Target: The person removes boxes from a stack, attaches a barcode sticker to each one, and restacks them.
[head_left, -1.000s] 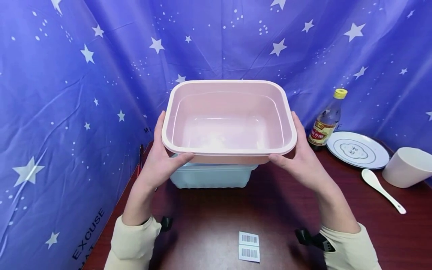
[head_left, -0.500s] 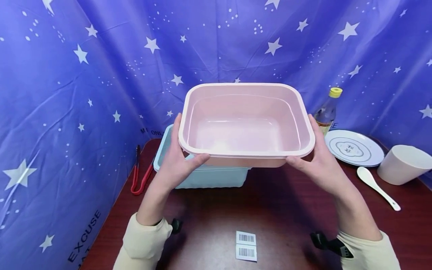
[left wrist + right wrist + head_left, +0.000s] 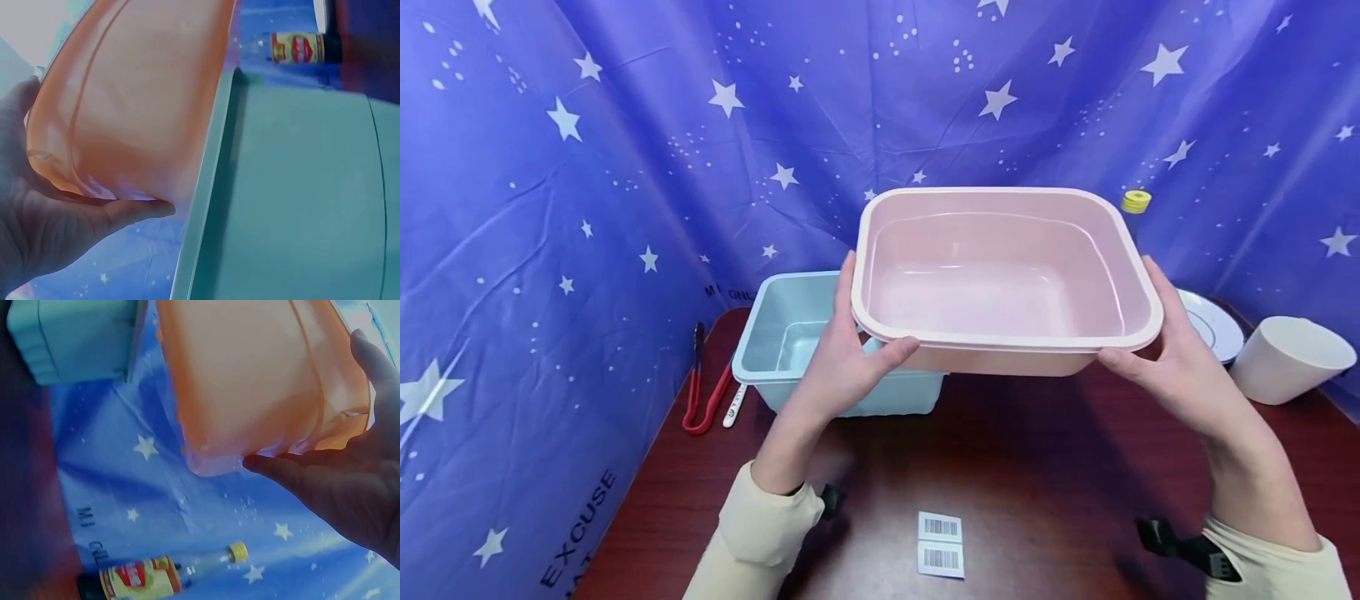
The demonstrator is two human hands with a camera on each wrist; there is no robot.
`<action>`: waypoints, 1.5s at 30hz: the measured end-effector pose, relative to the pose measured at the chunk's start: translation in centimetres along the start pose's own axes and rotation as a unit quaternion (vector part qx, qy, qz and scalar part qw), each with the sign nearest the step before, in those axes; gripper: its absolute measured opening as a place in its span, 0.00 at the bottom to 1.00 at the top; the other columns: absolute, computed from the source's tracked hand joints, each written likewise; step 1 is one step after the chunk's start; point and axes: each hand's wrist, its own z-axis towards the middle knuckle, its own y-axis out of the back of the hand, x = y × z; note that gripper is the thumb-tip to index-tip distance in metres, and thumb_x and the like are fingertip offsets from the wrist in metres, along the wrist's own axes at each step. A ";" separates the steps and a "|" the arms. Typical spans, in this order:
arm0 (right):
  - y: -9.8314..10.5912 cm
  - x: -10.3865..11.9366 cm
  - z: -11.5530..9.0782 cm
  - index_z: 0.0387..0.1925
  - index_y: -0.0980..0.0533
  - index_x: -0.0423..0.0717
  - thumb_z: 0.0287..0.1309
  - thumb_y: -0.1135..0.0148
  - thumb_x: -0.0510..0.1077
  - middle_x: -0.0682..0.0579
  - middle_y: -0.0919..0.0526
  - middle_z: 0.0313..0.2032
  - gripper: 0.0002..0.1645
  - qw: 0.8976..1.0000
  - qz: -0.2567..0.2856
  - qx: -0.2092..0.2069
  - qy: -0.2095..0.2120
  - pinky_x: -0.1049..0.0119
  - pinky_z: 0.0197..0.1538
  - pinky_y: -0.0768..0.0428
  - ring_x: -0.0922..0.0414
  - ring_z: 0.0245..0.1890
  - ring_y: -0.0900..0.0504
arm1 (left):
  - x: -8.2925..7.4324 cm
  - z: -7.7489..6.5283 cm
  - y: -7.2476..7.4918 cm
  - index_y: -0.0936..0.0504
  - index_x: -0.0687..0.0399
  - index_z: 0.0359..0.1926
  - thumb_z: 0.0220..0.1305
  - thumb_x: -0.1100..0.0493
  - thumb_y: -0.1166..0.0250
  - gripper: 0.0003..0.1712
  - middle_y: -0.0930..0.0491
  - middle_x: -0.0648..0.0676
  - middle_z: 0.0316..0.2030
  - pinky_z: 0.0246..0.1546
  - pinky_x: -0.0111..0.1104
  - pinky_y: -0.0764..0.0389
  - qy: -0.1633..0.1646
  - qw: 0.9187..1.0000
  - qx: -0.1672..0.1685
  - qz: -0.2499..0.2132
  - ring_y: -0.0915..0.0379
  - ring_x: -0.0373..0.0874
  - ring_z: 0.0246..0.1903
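Both hands hold a pink plastic basin (image 3: pixel 992 275) up off the table, its open top tilted toward the head camera. My left hand (image 3: pixel 842 367) grips the left end, thumb at the near rim and fingers along the side. At the opposite end my right hand (image 3: pixel 1187 375) holds it the same way. The wrist views show the basin's orange-looking underside (image 3: pixel 144 112). A light blue basin (image 3: pixel 895 396) stands on the table behind and below the left hand, partly covered by the pink one.
Red-handled tongs (image 3: pixel 703 408) and a white patterned handle (image 3: pixel 735 407) lie left of the blue basin. Barcode labels (image 3: pixel 940 546) lie near the front. On the right are a labelled bottle (image 3: pixel 140 578), a plate (image 3: pixel 1213 329) and a white cup (image 3: pixel 1292 358).
Both hands have carried the pink basin to the right, uncovering the blue basin and the tongs. The bottle and plate are now more hidden, and the white spoon is behind my right arm.
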 end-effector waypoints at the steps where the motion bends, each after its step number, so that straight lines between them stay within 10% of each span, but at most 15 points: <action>1: 0.3 -0.1 0.0 0.81 0.59 0.55 0.53 0.36 0.24 0.43 0.47 0.75 0.63 1.000 0.008 0.002 -0.001 0.80 0.57 0.36 0.57 0.64 0.37 | 0.0 0.1 -0.3 0.66 0.43 0.81 0.52 0.34 0.25 0.72 0.48 0.55 0.77 0.63 0.51 0.29 0.002 1.000 0.002 -0.001 0.38 0.55 0.69; 11: 3.4 -0.5 -0.7 0.81 0.55 0.55 0.54 0.38 0.22 0.48 0.45 0.74 0.61 1.000 0.016 -0.005 0.002 0.79 0.59 0.39 0.57 0.65 0.39 | -0.1 0.7 -3.0 0.67 0.40 0.81 0.49 0.28 0.27 0.73 0.45 0.52 0.76 0.59 0.50 0.26 0.005 1.000 0.015 -0.011 0.36 0.55 0.67; 23: 5.8 -2.1 -1.7 0.80 0.60 0.47 0.54 0.43 0.15 0.45 0.46 0.72 0.61 0.976 0.220 0.004 0.010 0.78 0.56 0.27 0.58 0.63 0.34 | -0.4 0.8 -5.9 0.71 0.41 0.81 0.55 0.42 0.27 0.70 0.44 0.51 0.75 0.65 0.43 0.33 -0.003 1.000 0.027 0.008 0.39 0.51 0.68; 32: 8.3 -2.8 -2.6 0.80 0.56 0.47 0.52 0.40 0.17 0.49 0.36 0.65 0.60 0.989 0.148 -0.013 0.015 0.79 0.44 0.23 0.61 0.53 0.28 | -0.3 0.5 -7.6 0.75 0.35 0.79 0.61 0.48 0.28 0.68 0.49 0.51 0.76 0.59 0.46 0.25 -0.026 0.997 0.067 -0.040 0.33 0.54 0.63; 45: 9.6 -4.8 -2.8 0.80 0.56 0.49 0.54 0.34 0.22 0.50 0.39 0.65 0.61 0.992 0.121 -0.001 -0.023 0.79 0.43 0.23 0.63 0.53 0.29 | 1.4 0.2 -10.3 0.73 0.46 0.80 0.61 0.60 0.27 0.68 0.55 0.52 0.78 0.73 0.42 0.47 -0.027 0.997 0.050 -0.054 0.48 0.46 0.73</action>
